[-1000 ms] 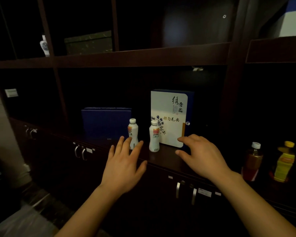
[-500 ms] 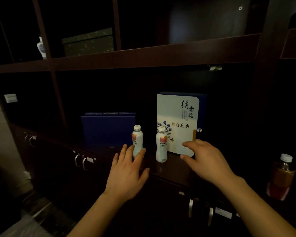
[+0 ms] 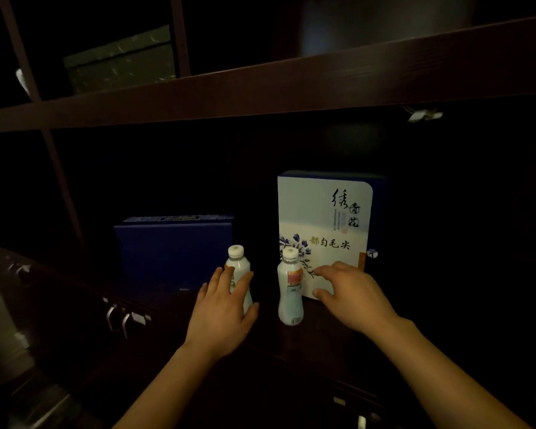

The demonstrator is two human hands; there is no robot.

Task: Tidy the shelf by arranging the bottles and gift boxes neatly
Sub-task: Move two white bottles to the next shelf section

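Dark wooden shelf unit [image 3: 291, 85]: fills more of the view than half a second ago, and the drink bottles then visible at far right are out of frame. Blue gift box [image 3: 174, 249]: upright at the back of the ledge [image 3: 322, 332], left of centre, position unchanged. White gift box [image 3: 322, 218]: upright with printed face forward, right of the blue one and apart from it, unchanged. Green box [image 3: 121, 60]: on the upper shelf, left, unchanged. Left hand [image 3: 220, 317]: has advanced to the left bottle [image 3: 240, 264]; palm down, fingers straight and spread, two of them flanking the bottle's body and the thumb out to the right; whether they touch it cannot be determined. Right hand [image 3: 353, 295]: has shifted left from the white box's lower right corner; palm down, fingers loosely curved and apart, gripping nothing, fingertips [image 3: 322, 270] over the box's lower face just beside the right bottle [image 3: 290, 292]; contact cannot be determined. Both bottles: upright at the front of the ledge, near each other but apart, the right one in front of the white box's left edge.
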